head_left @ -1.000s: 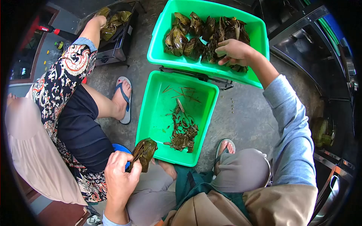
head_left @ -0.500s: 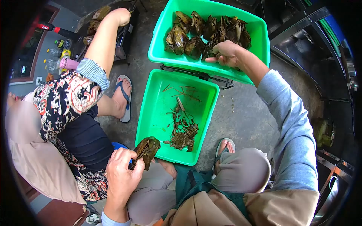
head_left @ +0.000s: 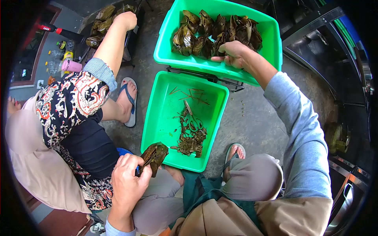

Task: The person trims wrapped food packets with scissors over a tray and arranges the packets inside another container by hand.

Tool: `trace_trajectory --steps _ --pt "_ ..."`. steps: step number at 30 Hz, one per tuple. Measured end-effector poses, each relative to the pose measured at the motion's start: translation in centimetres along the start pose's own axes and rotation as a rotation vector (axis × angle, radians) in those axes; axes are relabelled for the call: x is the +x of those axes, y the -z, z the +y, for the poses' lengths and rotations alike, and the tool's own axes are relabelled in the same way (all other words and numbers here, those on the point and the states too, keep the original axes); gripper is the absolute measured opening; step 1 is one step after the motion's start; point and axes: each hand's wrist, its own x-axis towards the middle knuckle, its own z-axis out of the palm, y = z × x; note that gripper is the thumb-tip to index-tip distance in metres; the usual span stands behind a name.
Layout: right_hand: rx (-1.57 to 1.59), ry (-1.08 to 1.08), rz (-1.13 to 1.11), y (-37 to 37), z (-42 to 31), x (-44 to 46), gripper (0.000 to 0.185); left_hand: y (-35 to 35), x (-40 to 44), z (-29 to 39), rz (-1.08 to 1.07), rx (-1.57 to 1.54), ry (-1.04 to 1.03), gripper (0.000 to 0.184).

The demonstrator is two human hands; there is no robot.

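My left hand (head_left: 128, 175) is gripping a leaf-wrapped parcel (head_left: 155, 155), thumb and fingers pressing together on its near end, while the rest of the dark bundle is sticking out ahead and to the right of my fingertips. My right hand (head_left: 238, 54) is reaching well ahead and to the right of that grip, its fingers curling at the near side of the upper green tub (head_left: 197, 66); the back of the hand is hiding what lies under it, so I cannot tell whether it is holding anything. More leaf parcels (head_left: 202, 46) are sitting close together in that tub, to the left of my right fingers and beyond them. The lower green tub (head_left: 159, 114) is lying between my two hands, its near left corner just beside the held parcel. Inside it, scissors (head_left: 193, 122) and a heap of leaf scraps (head_left: 191, 143) are lying together, ahead and to the right of my left grip. Well ahead of that grip, a co-worker's hand (head_left: 126, 20) is hanging near other parcels (head_left: 103, 25)
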Motion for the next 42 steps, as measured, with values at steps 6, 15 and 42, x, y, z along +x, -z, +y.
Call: trace_trajectory --steps 6,15,42 --pt "-0.053 -0.014 -0.036 -0.7 -0.2 1.7 0.014 0.0 0.2 0.2 -0.027 0.002 0.008 0.014" --pt "-0.398 0.103 -0.052 0.6 -0.7 -0.5 0.021 -0.9 0.2 0.2 -0.023 -0.055 0.006 0.014" --pt "-1.243 1.423 0.364 13.5 3.2 -2.6 0.039 -10.2 28.4 14.0 0.308 -0.206 -0.254 0.022"
